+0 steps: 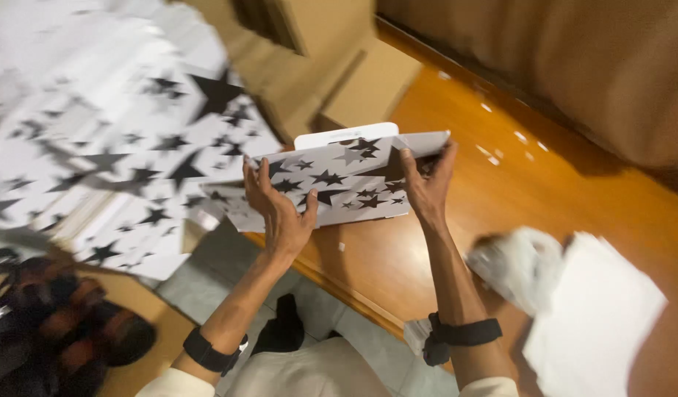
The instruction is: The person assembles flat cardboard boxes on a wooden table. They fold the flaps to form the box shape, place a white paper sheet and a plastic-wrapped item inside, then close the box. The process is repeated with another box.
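Note:
I hold a flat white cardboard box (pixel 331 180) printed with black and grey stars, with a white carry handle on its top edge. My left hand (pixel 280 209) presses on its left part, fingers spread over the printed face. My right hand (pixel 427 184) grips its right end, fingers wrapped round the edge. The box hovers over the near edge of an orange wooden table (pixel 544 191). Both wrists wear black bands.
A blurred stack of matching star-printed boxes (pixel 111 147) fills the left. Plain brown cartons (pixel 331 66) stand behind. White sheets and a crumpled white bag (pixel 574 301) lie on the table at right. Dark shoes (pixel 52 323) rest on the floor at lower left.

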